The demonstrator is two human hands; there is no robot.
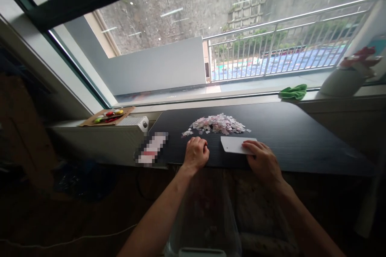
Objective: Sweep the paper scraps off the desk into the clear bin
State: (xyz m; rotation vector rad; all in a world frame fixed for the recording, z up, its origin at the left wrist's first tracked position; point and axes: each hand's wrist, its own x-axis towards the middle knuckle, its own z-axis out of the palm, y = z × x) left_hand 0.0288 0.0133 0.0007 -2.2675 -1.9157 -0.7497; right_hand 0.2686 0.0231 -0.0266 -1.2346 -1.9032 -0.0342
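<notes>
A heap of small pale paper pieces [219, 123] lies toward the back of a dark wood-grain tabletop [301, 140]. My left hand [196, 153] rests near the table's front edge, just below the heap, with its fingers curled closed; the inside of that fist is hidden. In my right hand [265, 164] is a flat white plate-like scraper [233, 145] with a small hole in one corner. Thumb and fingers grip its right end, and it lies low over the table in front of the heap. Below the table edge, between my forearms, stands a clear plastic bin [208, 213].
A blurred-out pinkish item [152, 148] lies at the table's left end. Left of it, a radiator [132, 123] carries cardboard with colourful small things [109, 117]. On the windowsill are a green cloth [294, 92] and a white bottle-like container [343, 78]. A pale cable [75, 237] crosses the floor.
</notes>
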